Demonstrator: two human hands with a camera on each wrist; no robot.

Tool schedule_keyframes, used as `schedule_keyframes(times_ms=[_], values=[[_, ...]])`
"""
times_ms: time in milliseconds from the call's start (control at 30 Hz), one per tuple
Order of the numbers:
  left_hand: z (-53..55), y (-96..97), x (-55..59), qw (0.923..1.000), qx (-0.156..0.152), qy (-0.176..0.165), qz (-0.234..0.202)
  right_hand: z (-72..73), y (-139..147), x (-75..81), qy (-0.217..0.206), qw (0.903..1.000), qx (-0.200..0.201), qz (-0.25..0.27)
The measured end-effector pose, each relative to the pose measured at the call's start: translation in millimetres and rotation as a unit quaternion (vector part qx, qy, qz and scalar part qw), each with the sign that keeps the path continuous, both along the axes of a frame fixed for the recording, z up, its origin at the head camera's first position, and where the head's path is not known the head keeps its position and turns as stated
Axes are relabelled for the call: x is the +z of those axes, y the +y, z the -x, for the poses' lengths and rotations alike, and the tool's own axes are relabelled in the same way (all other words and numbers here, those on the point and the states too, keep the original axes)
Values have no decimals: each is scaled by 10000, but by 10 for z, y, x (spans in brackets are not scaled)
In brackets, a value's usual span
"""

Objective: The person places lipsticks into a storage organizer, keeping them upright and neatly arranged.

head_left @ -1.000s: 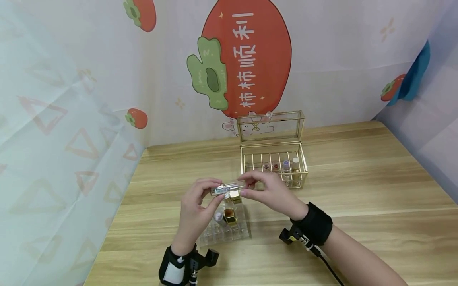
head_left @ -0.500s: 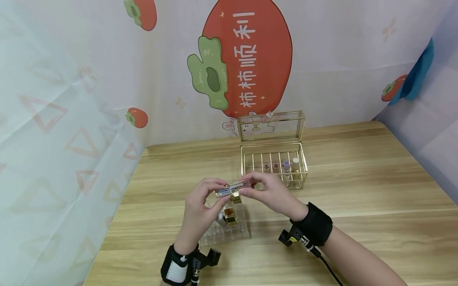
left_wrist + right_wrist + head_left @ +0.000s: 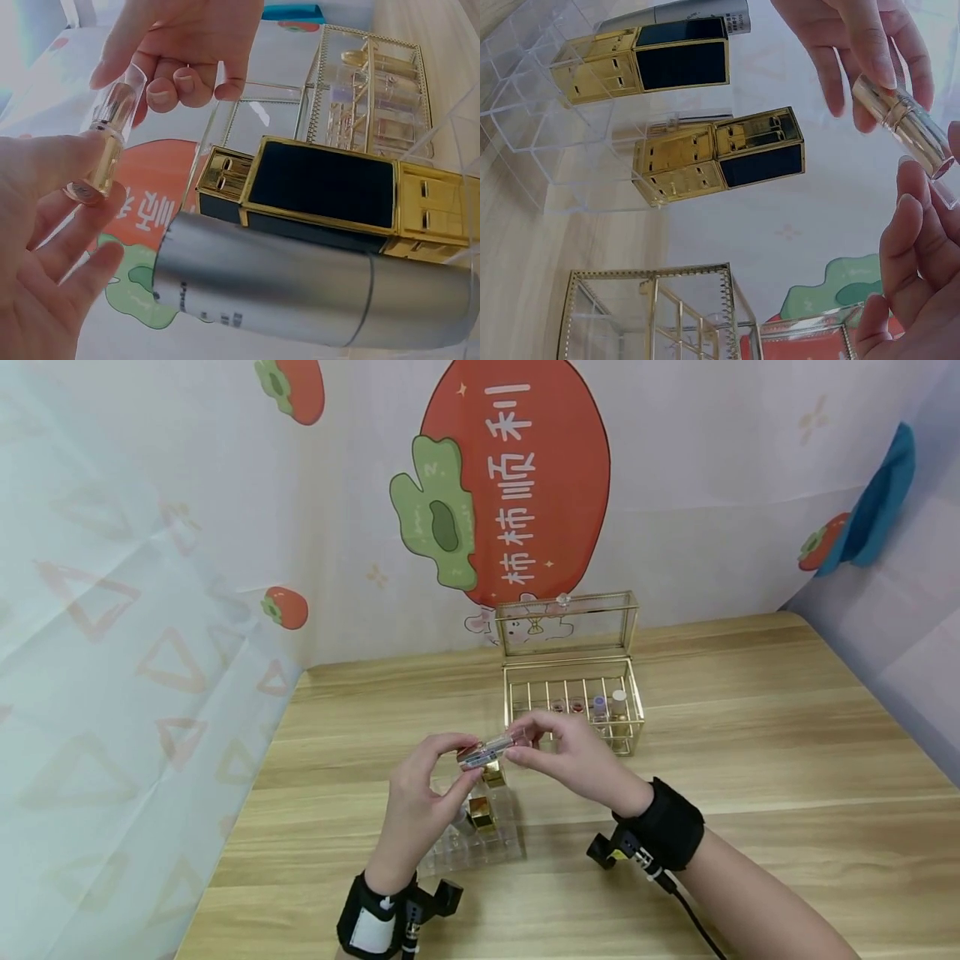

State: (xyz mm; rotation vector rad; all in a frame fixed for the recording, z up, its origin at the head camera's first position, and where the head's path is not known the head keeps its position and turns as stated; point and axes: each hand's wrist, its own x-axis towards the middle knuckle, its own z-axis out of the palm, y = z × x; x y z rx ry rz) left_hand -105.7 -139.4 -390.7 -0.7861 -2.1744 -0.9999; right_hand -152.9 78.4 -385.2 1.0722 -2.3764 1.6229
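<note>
In the head view my left hand pinches the gold base of a lipstick between thumb and fingers. My right hand pinches the clear cap at its other end. The left wrist view shows this clear cap around the upper part of the gold tube. Both hands hold the lipstick tilted, above an acrylic organizer. Standing in that organizer are two black-and-gold lipsticks, one nearer and one farther, and a silver tube.
Behind the hands stands a gold-framed glass box, its lid raised. Several small cosmetics sit in its right-hand slots. A printed cloth hangs along the wooden table's back edge.
The lipstick has shifted slightly right and turned, its right end tilting upward. My left hand has moved a little right, and the right hand has risen slightly with the cap end.
</note>
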Motion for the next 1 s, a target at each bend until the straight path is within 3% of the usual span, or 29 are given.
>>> schedule_keyframes(times_ms=[367,633,1000], values=[[-29,-96,-53,9982,487,-313,145,86,53,99,39,9995,-256,154],[-65,-209,-104,9966,521,-539,339,211,133,115,135,9958,-894,168],[-128,-315,-203,9891,619,-895,995,344,211,37,-28,9919,-1254,180]])
